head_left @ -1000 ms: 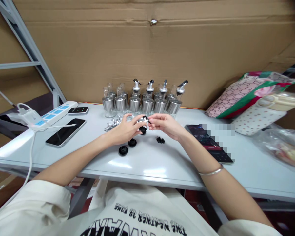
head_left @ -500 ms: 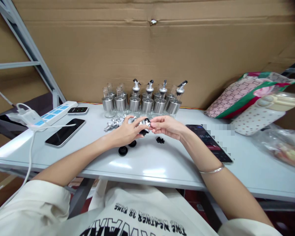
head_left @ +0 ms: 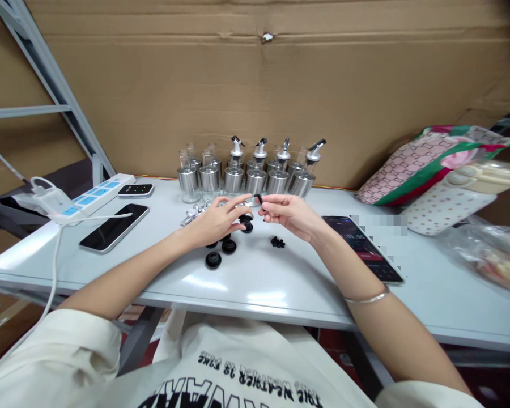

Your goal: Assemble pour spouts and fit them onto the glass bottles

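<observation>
My right hand (head_left: 287,214) pinches a small black cap (head_left: 259,199) between thumb and fingertips. It resembles the black flaps on the bottle spouts. My left hand (head_left: 221,222) hovers to its left with thumb and fingers apart; its index fingertip comes close to the cap, and I cannot tell if they touch. Below the left hand, round black stoppers (head_left: 213,260) lie on the table, one of them (head_left: 247,226) beside the thumb. Silver pourer parts (head_left: 191,215) sit behind the left hand, partly hidden. A cluster of tiny black pieces (head_left: 277,242) rests below my right hand.
Glass-and-steel bottles (head_left: 255,181) stand in rows at the back, several with pourers. At left are a phone (head_left: 114,228), a power strip (head_left: 97,197) and a small device (head_left: 135,190). Right are another phone (head_left: 365,249), a dotted flask (head_left: 446,204), a patterned bag (head_left: 399,170) and a plastic bag (head_left: 493,255).
My left fingers have opened, and the silver pourer part between my hands no longer shows there. More black stoppers are visible under the left hand. My right hand now displays the black cap.
</observation>
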### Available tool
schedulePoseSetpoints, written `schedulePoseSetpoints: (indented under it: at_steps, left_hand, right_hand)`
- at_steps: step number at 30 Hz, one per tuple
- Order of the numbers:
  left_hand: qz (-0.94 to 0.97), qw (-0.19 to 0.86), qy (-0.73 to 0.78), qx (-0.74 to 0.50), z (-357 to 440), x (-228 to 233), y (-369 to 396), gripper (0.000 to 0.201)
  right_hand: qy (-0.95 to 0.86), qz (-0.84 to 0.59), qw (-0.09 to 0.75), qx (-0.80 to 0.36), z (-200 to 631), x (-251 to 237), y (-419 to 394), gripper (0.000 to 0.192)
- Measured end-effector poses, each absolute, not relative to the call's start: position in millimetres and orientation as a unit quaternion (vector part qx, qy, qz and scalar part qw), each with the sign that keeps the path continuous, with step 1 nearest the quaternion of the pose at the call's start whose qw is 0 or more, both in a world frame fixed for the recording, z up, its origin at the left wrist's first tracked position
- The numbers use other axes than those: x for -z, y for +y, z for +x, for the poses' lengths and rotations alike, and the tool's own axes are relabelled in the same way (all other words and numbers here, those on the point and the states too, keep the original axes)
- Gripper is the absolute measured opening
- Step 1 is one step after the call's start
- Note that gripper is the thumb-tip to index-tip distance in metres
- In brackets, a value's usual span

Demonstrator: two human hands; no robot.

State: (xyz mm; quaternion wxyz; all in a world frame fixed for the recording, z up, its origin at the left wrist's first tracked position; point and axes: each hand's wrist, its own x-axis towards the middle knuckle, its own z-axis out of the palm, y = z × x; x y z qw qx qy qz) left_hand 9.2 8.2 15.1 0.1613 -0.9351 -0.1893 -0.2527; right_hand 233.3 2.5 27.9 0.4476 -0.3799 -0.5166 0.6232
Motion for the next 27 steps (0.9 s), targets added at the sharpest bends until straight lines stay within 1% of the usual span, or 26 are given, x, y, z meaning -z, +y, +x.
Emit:
schedulePoseSetpoints:
  at_steps: [3,6,11,21,27]
  left_hand:
    - [-0.934,0.174,-0.191,0.249,10.4,-14.8,6.6,0.021]
    - [-0.935,0.187,-0.187,0.237,12.0,-14.6,5.2,0.021]
    - [-0.936,0.186,-0.192,0.229,11.2,-12.9,7.0,0.021]
    - [-0.938,0.198,-0.188,0.213,11.1,-16.2,5.9,0.023]
    - [-0.942,0.198,-0.186,0.199,11.7,-14.8,5.9,0.026]
  right_hand:
    - [-0.501,-0.405,0.474,-0.600,230.9,-28.4,2.5,0.039]
    - [-0.513,-0.403,0.466,-0.598,228.8,-28.1,2.0,0.040]
    - [-0.565,-0.393,0.441,-0.575,226.5,-28.4,0.7,0.036]
    - [-0.615,-0.400,0.424,-0.532,226.1,-30.2,-0.8,0.030]
    - [-0.615,-0.397,0.414,-0.541,227.1,-29.9,0.0,0.026]
